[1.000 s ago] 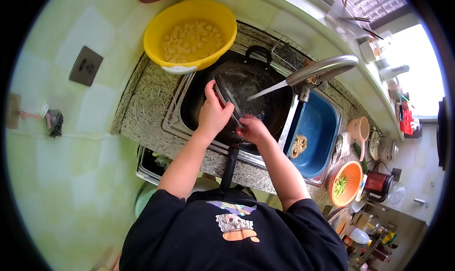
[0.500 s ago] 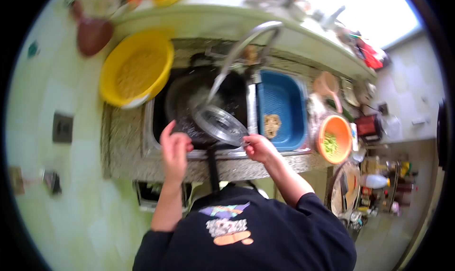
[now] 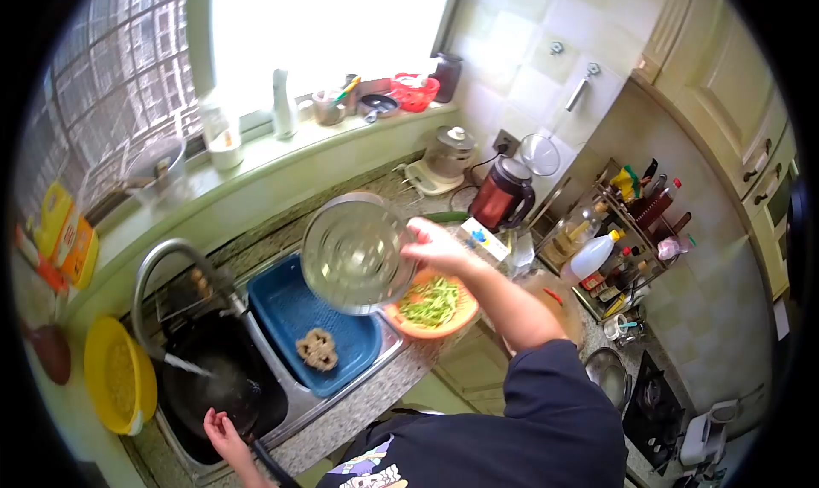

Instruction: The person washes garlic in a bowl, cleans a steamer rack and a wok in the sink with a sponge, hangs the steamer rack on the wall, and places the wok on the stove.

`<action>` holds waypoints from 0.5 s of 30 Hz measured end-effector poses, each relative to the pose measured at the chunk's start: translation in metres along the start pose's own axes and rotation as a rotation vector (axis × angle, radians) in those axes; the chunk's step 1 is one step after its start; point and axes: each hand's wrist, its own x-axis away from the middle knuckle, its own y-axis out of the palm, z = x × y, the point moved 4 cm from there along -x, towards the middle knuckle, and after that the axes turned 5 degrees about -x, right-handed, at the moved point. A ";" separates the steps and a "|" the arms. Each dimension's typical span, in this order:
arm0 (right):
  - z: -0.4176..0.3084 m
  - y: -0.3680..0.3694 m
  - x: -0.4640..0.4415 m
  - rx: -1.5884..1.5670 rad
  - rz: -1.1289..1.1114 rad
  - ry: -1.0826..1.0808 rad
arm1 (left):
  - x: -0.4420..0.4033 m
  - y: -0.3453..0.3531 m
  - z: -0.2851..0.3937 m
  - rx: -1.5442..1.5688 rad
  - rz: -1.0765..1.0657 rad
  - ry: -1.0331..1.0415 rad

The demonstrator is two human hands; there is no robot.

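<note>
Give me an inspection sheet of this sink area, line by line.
Surface: granite counter; wetness unclear.
Job's things: glass lid held partly over blue basin; black pan in sink, water running in.
Clutter: orange bowl of chopped greens, carton and electric kettle, close together.
Hands: right hand grips lid's edge; left hand empty, near pan handle.
Cables: black cord at wall socket, beside kettle.
Surroundings: bright window, bottles, stove.

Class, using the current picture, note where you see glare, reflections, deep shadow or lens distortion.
Head view: the window glares white; head view: the glass lid carries pale reflections; head view: the pan sits in deep shadow; head view: the windowsill bows and the corners go black.
</note>
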 end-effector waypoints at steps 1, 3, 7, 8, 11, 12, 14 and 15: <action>-0.037 -0.035 0.005 0.077 0.096 -0.056 | 0.003 0.015 0.009 -0.030 0.014 0.008; -0.065 -0.135 -0.008 0.064 0.304 -0.299 | 0.008 0.043 0.022 -0.103 -0.003 0.039; -0.160 -0.296 -0.014 0.046 0.745 -0.685 | 0.011 0.075 0.041 -0.233 0.003 0.114; -0.180 -0.321 -0.010 0.019 0.851 -0.659 | 0.013 0.078 0.050 -0.321 0.011 0.127; -0.190 -0.439 -0.031 0.147 1.154 -0.756 | 0.017 0.069 0.050 -0.449 0.063 0.156; -0.188 -0.462 -0.036 0.100 1.187 -0.770 | 0.018 0.053 0.035 -0.496 0.104 0.172; -0.184 -0.493 -0.042 0.065 1.264 -0.741 | 0.033 0.054 0.078 -0.607 0.201 0.094; -0.182 -0.505 -0.046 0.078 1.306 -0.696 | 0.050 0.063 0.133 -0.669 0.256 -0.004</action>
